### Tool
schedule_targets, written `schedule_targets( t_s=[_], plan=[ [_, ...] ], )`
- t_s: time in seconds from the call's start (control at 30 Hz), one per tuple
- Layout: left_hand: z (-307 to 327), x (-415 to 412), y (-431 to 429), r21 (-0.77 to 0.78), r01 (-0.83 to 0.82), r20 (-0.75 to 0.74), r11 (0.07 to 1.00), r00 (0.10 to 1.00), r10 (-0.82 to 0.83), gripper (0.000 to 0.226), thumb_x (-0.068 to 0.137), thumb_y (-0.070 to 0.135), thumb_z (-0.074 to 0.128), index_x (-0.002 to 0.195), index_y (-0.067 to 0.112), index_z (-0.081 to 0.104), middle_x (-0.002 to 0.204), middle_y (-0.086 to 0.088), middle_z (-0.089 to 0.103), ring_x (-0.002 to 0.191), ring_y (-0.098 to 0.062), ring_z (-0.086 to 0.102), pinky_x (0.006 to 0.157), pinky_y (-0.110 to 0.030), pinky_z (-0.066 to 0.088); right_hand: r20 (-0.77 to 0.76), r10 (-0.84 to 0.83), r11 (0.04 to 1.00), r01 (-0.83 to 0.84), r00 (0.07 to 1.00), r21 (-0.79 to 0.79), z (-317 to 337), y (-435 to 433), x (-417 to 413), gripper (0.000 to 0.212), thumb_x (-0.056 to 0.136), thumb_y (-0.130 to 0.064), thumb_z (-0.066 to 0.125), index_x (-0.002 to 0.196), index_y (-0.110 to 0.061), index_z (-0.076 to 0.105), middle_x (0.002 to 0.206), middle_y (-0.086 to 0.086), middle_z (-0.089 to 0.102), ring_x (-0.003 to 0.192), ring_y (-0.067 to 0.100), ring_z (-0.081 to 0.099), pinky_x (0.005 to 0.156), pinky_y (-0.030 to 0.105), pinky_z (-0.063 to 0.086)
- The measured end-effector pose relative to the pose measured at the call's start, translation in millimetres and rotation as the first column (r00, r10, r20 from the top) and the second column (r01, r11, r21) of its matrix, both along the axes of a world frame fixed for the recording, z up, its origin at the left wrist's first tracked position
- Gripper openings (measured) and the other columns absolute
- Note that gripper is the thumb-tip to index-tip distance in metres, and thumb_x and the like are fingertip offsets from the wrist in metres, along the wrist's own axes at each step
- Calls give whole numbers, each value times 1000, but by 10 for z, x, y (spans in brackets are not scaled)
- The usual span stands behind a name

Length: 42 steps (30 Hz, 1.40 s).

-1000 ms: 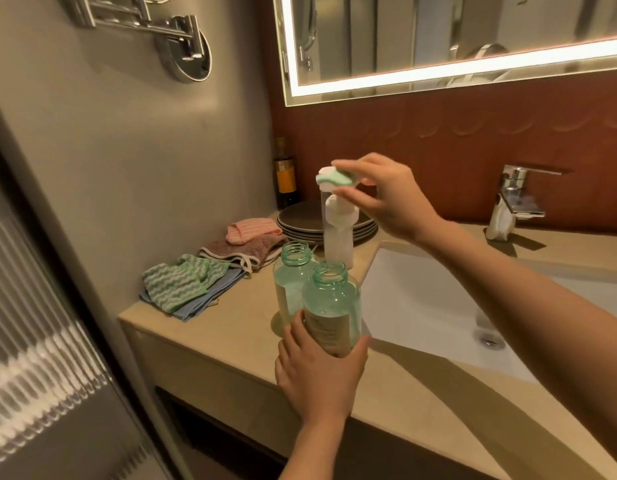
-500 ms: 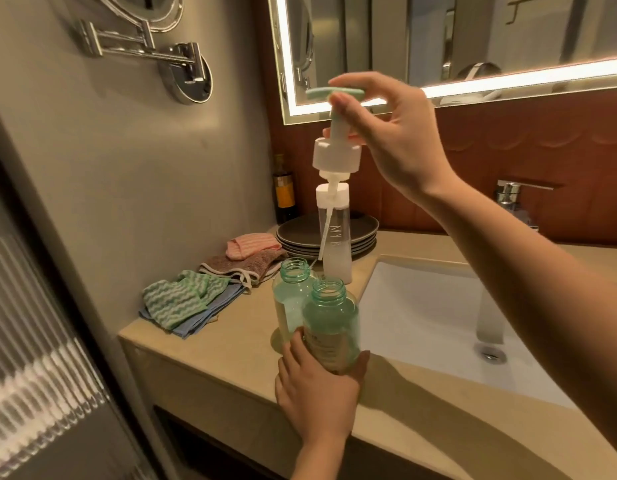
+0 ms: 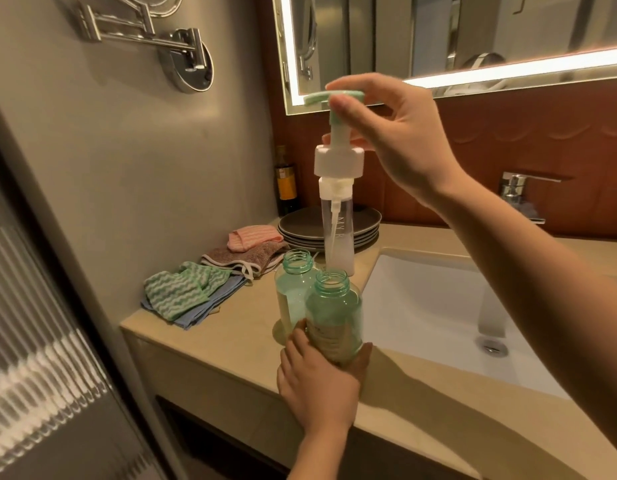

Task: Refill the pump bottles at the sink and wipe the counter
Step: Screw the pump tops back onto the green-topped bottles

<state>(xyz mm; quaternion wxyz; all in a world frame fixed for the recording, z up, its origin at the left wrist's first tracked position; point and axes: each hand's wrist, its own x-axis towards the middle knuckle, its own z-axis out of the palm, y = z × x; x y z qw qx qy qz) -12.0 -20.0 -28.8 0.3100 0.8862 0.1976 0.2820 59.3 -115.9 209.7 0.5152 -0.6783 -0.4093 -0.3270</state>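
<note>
My right hand (image 3: 397, 143) pinches the green top of a pump head (image 3: 338, 161) with a white collar. It is lifted just above the white neck of a tall clear bottle (image 3: 341, 244). The pump's dip tube still hangs down inside that bottle. My left hand (image 3: 317, 379) grips the base of an open green bottle (image 3: 334, 313) at the front of the beige counter (image 3: 213, 341). A second open green bottle (image 3: 293, 292), partly filled, stands just behind it to the left.
A white sink basin (image 3: 431, 306) lies to the right, with a chrome faucet (image 3: 518, 195) behind it. Folded cloths (image 3: 182, 292), a pink cloth (image 3: 251, 237), stacked grey plates (image 3: 300, 223) and a dark bottle (image 3: 286, 181) fill the back left corner. A lit mirror hangs above.
My right hand has raised the pump head off the clear bottle, drawing the tube partly out. Over the last half second it has barely moved. My left hand stays on the green bottle.
</note>
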Motion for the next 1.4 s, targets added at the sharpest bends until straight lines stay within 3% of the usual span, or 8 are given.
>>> schedule_targets(
  t_s=[0.1, 0.27, 0.5, 0.6, 0.83, 1.1, 1.27, 1.4],
  plan=[
    [6, -27, -3, 5, -5, -18, 1000, 1000, 5, 124, 52, 93, 25, 138, 5, 35, 141, -9, 42, 132, -27, 37, 109, -38, 26, -31, -28, 995, 25, 999, -93, -149, 52, 3, 24, 90, -27, 60, 112, -17, 62, 101, -1, 66, 94, 14, 64, 75, 34, 57],
    [7, -7, -2, -11, 24, -142, 1000, 990, -25, 105, 66, 84, 45, 136, 6, 37, 153, -8, 26, 141, -22, 20, 116, -34, 10, -111, -25, 980, 3, 994, -200, -487, 118, 12, 33, 87, -30, 62, 115, -13, 64, 111, 1, 65, 98, 12, 63, 80, 33, 56],
    [0, 3, -18, -5, -12, -36, 1000, 999, 12, 111, 61, 86, 48, 137, 7, 34, 138, -6, 43, 130, -25, 38, 109, -38, 26, -220, -5, 984, -34, 976, -176, -890, 129, -69, 33, 89, -22, 61, 121, -11, 61, 110, -8, 58, 95, -3, 60, 78, 12, 50],
    [-3, 17, -20, -11, -10, -1, 1000, 1000, 10, 99, 65, 76, 59, 137, 15, 31, 139, -1, 41, 130, -23, 38, 109, -38, 27, -296, 27, 996, -52, 955, -76, -981, 110, -64, 33, 90, -20, 59, 122, -11, 59, 117, -2, 60, 96, 6, 65, 79, 15, 52],
    [-9, 19, -22, -14, -11, -35, 1000, 999, 11, 94, 71, 67, 61, 140, 12, 27, 146, -5, 35, 134, -24, 32, 110, -36, 24, -411, 101, 973, -176, 906, -149, -1168, 120, -82, 32, 88, -26, 59, 120, -23, 56, 115, -4, 64, 100, 5, 64, 80, 21, 54],
    [-7, 19, -5, -12, 9, -49, 1000, 999, -9, 86, 77, 52, 63, 142, 10, 24, 148, -6, 31, 137, -23, 28, 111, -34, 21, -479, 74, 906, -260, 875, -335, -1116, -9, -51, 65, 84, -27, 68, 138, -39, 34, 123, -26, 50, 113, -8, 52, 89, 9, 45],
    [1, 2, -5, -13, 17, -45, 1000, 999, -18, 91, 75, 59, 62, 142, 9, 24, 148, -7, 31, 136, -24, 29, 111, -34, 21, -498, 2, 901, -218, 867, -376, -1064, -8, -63, 86, 76, -41, 69, 146, -36, 20, 146, -7, 42, 129, 10, 45, 105, 30, 39],
    [13, -1, -12, -28, 20, -40, 999, 999, -21, 90, 74, 62, 59, 140, 10, 25, 145, -5, 34, 135, -23, 30, 110, -34, 22, -468, -55, 834, -217, 882, -507, -1058, -25, -62, 66, 82, -32, 68, 140, -26, 37, 139, -7, 50, 124, 7, 48, 101, 23, 42]
  ],
)
